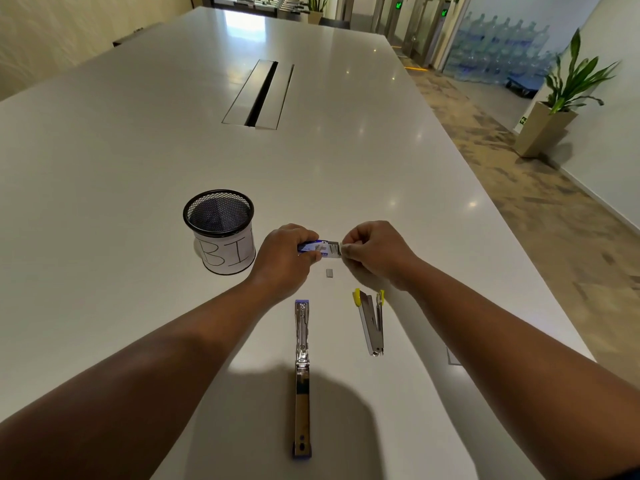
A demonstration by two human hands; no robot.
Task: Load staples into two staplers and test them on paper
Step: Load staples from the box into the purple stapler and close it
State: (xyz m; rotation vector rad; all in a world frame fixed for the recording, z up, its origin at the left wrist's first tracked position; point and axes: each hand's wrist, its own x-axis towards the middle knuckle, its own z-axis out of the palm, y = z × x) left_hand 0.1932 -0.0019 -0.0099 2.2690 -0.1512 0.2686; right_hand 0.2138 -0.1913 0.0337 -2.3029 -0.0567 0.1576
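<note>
While both staplers lie opened flat near the table's (pixel 104 168) near edge, the left hand (pixel 282 252) grips the staple box (pixel 317 249) and the right hand (pixel 372 252) pinches its inner tray; loading seems next, so a strip must come out cleanly.

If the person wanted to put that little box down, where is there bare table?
Bare white table lies left of the black mesh cup, and beyond both hands up to the metal cable hatch. It is crowded nearer: the loose staple strip, the opened blue stapler and the yellow stapler.
</note>
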